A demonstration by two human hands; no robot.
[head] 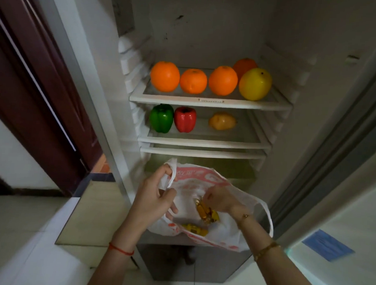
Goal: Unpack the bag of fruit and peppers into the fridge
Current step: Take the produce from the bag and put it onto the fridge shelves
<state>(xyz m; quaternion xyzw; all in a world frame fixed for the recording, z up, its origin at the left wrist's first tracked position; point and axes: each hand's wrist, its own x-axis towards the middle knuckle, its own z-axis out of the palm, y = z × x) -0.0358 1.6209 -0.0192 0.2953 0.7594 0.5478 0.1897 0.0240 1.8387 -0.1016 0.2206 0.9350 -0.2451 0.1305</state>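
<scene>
A white plastic bag [222, 228] with red print hangs open in front of the fridge's lower part. My left hand [156, 195] grips its left handle. My right hand [220, 198] reaches inside and pinches a yellow-orange item [205, 213]; another yellow piece [195, 229] shows through the bag. On the top shelf [210, 102] sit several oranges [165, 76] and a yellow fruit [255, 84]. The second shelf [204, 142] holds a green pepper [161, 118], a red pepper [185, 119] and an orange-yellow fruit [222, 121].
The fridge door frame [323, 169] runs down the right side. A dark wooden door [44, 97] stands at left. A third shelf [201, 152] lies just under the second. The closed lower compartment [194, 263] is below the bag.
</scene>
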